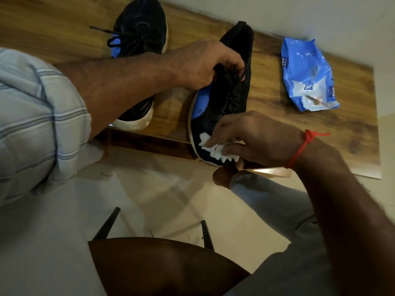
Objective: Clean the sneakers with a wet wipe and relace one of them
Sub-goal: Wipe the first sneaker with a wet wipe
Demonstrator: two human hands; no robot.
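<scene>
1. From my feed I see a wooden table [277,116] filling the top of the view, running from about ten o'clock down to three o'clock, with pale floor tiles [162,189] below it.
2. A dark wooden chair seat [162,268] sits at six o'clock, close under the camera.
3. The striped sleeve [36,124] covers the left arm at nine o'clock, and that arm reaches across toward centre.
4. The far sneaker [139,33], black with a white sole, lies on the table at eleven o'clock, its laces loose; the forearm crosses over its middle.
5. The near sneaker [226,97], black with blue lining, lies just right of centre, its toe pointing toward five o'clock and overhanging the table edge.
6. The blue wipes packet [307,75] lies at two o'clock, well apart from both shoes.
7. My left hand [205,65] is closed on the near sneaker around the laces and collar, steadying it.
8. My right hand [258,135] is clamped on the wet wipe [211,146], pressing it against the toe of that shoe; the two hands are apart, at opposite ends of the shoe.
9. The wipe is white and crumpled, partly hidden by fingers, so I cannot tell how much of it there is.
10. A red thread [303,146] is tied round the right wrist.
</scene>
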